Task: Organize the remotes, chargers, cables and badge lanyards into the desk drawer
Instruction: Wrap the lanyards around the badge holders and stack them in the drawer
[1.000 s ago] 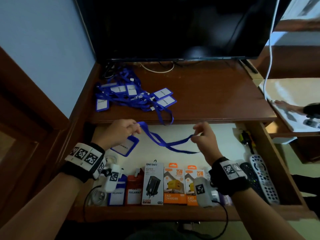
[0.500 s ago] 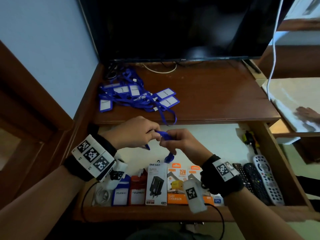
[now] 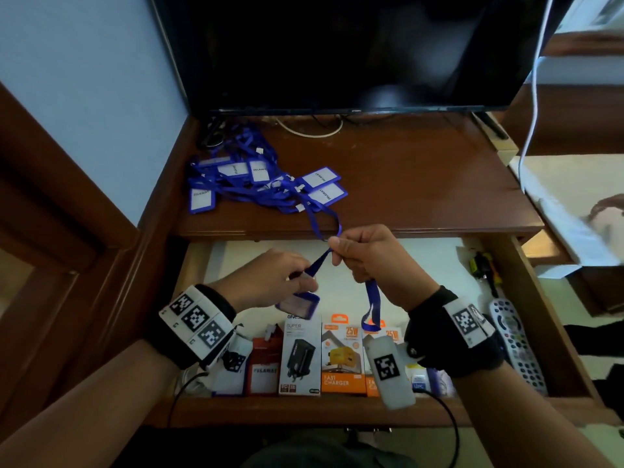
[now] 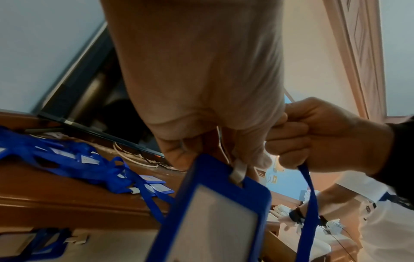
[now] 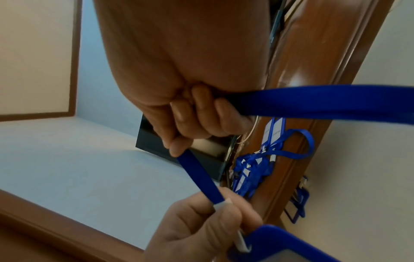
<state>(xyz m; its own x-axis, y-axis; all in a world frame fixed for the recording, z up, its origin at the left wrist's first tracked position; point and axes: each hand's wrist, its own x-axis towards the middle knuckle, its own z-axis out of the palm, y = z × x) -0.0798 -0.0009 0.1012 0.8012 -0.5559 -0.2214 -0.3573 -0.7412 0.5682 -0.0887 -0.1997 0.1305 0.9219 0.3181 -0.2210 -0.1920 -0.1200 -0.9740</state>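
my left hand (image 3: 270,282) fingers pinching badge clip | right hand (image 3: 371,261) fingers curled round lanyard strap (image 3: 372,305) | over open drawer (image 3: 526,319)

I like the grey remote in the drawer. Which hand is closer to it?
Right. The right hand is up over the drawer's middle, nearer the grey remote on the right; the left hand is farther left.

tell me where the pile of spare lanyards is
In the head view, the pile of lanyards lies on the desk top, at its left, below the TV.
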